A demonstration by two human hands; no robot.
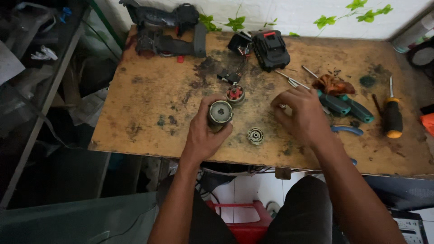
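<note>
My left hand grips a dark metal cylinder, a motor or gearbox housing, and holds it upright with its open end toward the camera. Just beyond it lies a small motor part with a red centre, wired to a switch. A small round gear piece rests on the stained wooden bench between my hands. My right hand is palm-down on the bench with fingertips on a tiny metal part, beside teal-handled screwdrivers.
At the back lie black drill housing halves and a black battery pack. A rust-coloured rag and a black-and-orange screwdriver sit at the right. A red stool stands below the bench; shelving is at the left.
</note>
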